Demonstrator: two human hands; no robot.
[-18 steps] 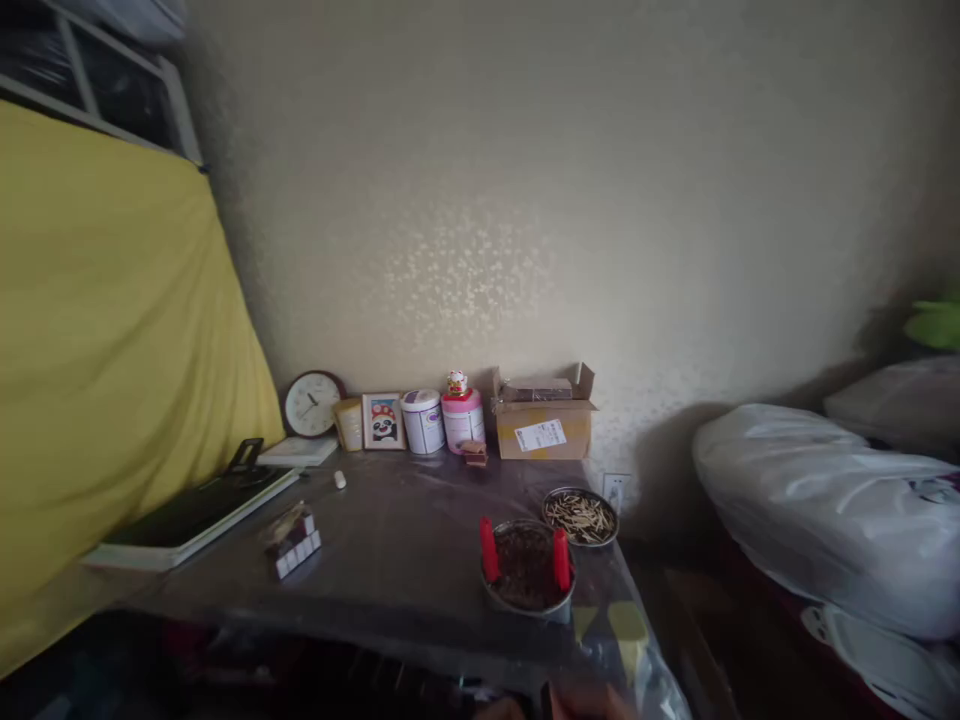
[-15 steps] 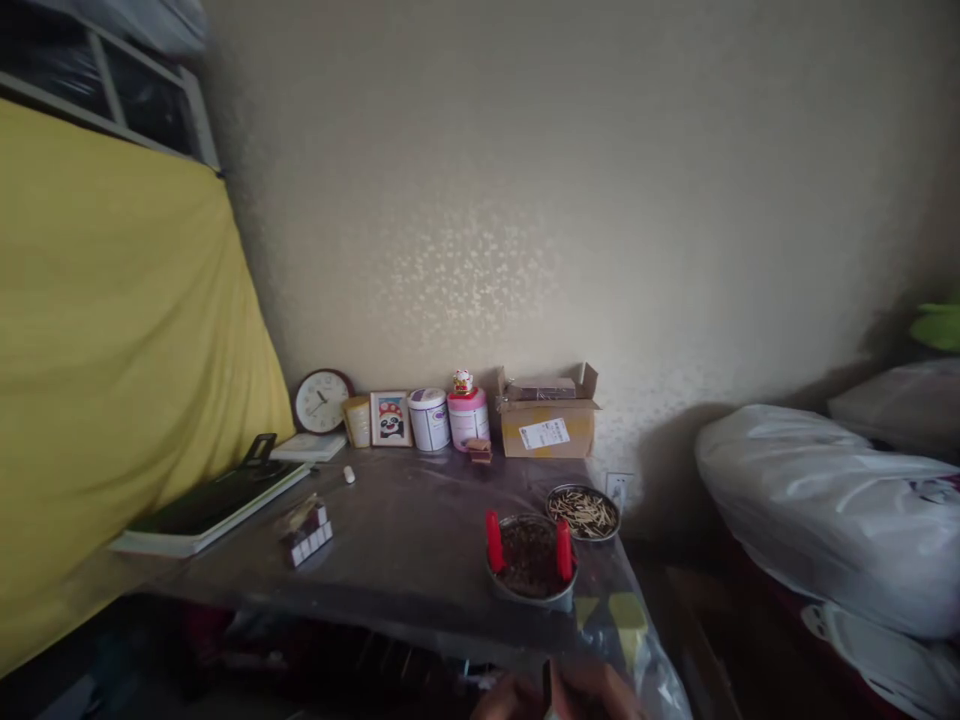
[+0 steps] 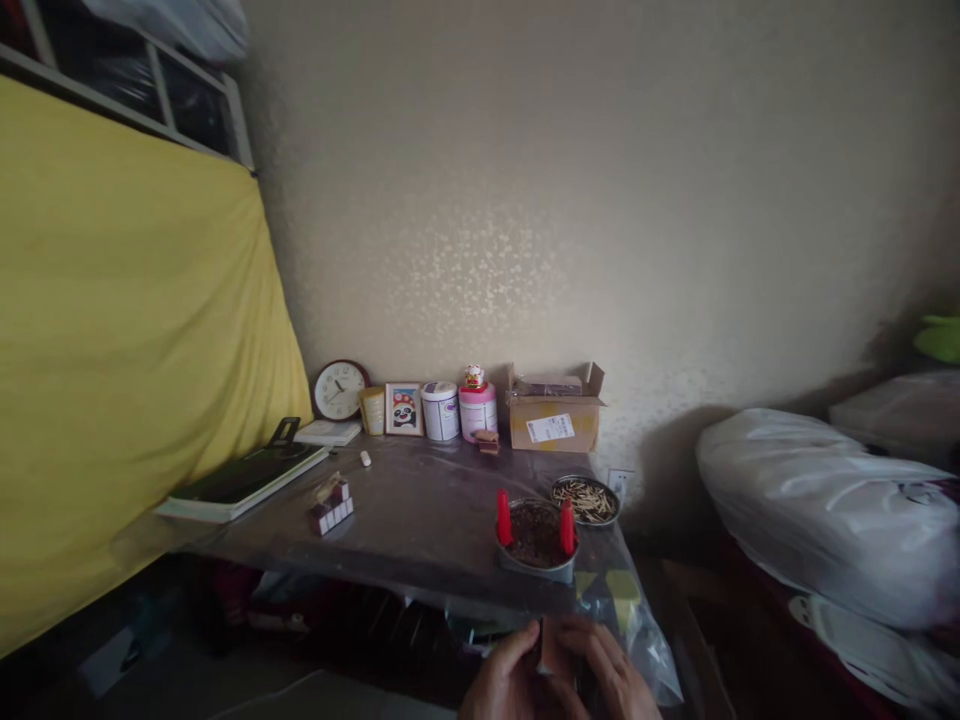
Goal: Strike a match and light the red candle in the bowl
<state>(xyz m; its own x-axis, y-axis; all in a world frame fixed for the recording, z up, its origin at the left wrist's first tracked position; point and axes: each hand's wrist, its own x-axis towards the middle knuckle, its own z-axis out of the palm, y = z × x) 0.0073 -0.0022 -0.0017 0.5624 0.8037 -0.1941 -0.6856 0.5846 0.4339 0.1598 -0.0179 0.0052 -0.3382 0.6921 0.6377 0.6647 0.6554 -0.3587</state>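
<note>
Just in front of the table's near edge, my left hand [image 3: 501, 682] and my right hand [image 3: 609, 668] are together, fingers closed around a small brown matchbox [image 3: 553, 648] with a dark side strip. The fingers cover part of it. Beyond them on the table stands a round tin of dark soil [image 3: 534, 538] with two red candles, a left one [image 3: 504, 518] and a right one [image 3: 567, 527], upright and unlit. Behind it, a round dish [image 3: 586, 500] holds many matchsticks.
A wrapped pack of matchboxes [image 3: 331, 505] lies left on the plastic-covered table [image 3: 420, 510], near a large dark book [image 3: 244, 482]. Along the wall stand a clock [image 3: 340, 390], a picture frame [image 3: 403, 409], tubs and a carton [image 3: 553, 425]. White bags [image 3: 817, 510] bulge at right.
Both hands have risen further into view with the matchbox between them. The whole scene has shifted slightly right and the table slightly up, as my head moved.
</note>
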